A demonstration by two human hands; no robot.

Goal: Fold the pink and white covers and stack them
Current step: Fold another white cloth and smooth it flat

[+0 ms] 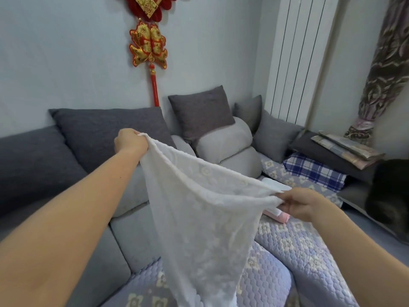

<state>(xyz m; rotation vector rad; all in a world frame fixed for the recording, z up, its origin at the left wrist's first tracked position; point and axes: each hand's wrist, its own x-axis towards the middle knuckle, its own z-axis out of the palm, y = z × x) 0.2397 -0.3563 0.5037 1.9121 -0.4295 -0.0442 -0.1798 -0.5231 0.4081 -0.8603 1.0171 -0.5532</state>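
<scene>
A white lace cover (pixel 205 222) hangs in the air in front of me, stretched between both hands and drooping toward the sofa seat. My left hand (pixel 130 141) grips its upper left corner, raised high. Lower and to the right, my right hand (pixel 303 203) pinches the other top corner. Behind the right hand, a folded pink cover (pixel 277 216) lies on the quilted seat, with a folded white piece (pixel 276 185) just beyond it; both are partly hidden.
A grey sofa (pixel 132 238) with dark grey cushions (pixel 106 131) runs along the wall. A lilac quilted pad (pixel 294 253) covers the seat. A blue checked cloth (pixel 314 171) and folded bedding (pixel 347 149) lie at the right. A dark shape (pixel 389 191) sits at the right edge.
</scene>
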